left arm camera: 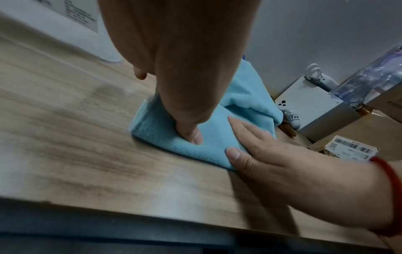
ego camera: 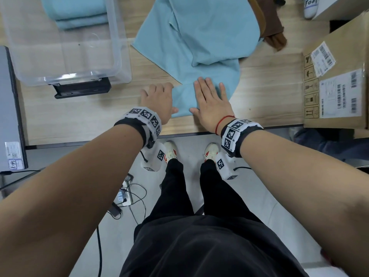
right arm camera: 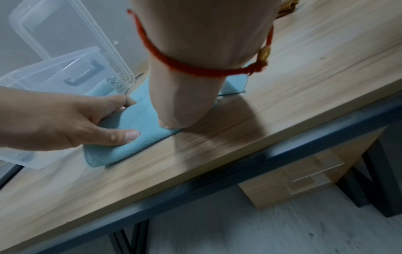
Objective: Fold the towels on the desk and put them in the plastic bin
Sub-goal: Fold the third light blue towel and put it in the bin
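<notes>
A folded light blue towel [ego camera: 184,98] [left arm camera: 156,134] [right arm camera: 130,149] lies near the desk's front edge. My right hand [ego camera: 211,102] [left arm camera: 272,154] [right arm camera: 187,96] lies flat on its right half, fingers straight. At the towel's left edge my left hand [ego camera: 157,96] [left arm camera: 185,82] [right arm camera: 71,123] holds it, thumb on top and fingers curled at the edge. Behind it spread unfolded blue towels [ego camera: 189,37]. The clear plastic bin [ego camera: 119,56] [right arm camera: 54,68] stands at the back left with folded blue towels [ego camera: 79,15] inside.
A cardboard box [ego camera: 335,80] with labels fills the desk's right side. A grey laptop [ego camera: 10,108] lies at the far left, and a black device [ego camera: 81,89] sits in front of the bin. A brown cloth [ego camera: 271,27] lies behind the towels.
</notes>
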`<move>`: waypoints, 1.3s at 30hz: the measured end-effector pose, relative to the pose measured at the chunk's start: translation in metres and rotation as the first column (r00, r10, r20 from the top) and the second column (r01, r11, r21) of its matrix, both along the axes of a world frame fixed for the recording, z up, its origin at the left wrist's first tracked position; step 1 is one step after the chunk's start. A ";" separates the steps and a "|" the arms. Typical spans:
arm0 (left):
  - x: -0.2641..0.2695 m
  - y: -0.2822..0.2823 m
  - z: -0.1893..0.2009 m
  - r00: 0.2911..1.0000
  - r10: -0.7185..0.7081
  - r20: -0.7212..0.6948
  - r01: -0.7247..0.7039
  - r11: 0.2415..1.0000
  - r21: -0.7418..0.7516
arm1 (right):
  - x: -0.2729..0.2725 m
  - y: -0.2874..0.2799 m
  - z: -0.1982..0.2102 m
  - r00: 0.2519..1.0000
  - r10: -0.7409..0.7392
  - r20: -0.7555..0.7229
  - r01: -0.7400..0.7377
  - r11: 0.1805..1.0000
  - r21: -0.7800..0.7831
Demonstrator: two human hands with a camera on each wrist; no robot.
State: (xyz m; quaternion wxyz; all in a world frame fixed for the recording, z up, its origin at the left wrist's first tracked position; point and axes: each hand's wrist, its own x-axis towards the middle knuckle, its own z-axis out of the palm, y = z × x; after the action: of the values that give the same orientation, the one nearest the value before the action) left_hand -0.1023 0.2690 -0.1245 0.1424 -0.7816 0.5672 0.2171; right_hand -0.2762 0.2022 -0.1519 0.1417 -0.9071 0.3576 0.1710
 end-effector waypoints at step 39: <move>0.023 -0.035 0.207 0.975 0.198 -0.102 -0.206 0.975 -0.081 | 0.011 -0.112 0.214 0.905 -0.072 0.420 -0.058 0.955 0.290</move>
State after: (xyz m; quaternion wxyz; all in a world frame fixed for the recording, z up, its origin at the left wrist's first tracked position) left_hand -0.0793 0.2344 0.0828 0.0571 -0.8298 0.5001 0.2408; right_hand -0.2649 0.0907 0.0620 0.3509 -0.8896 0.2917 0.0198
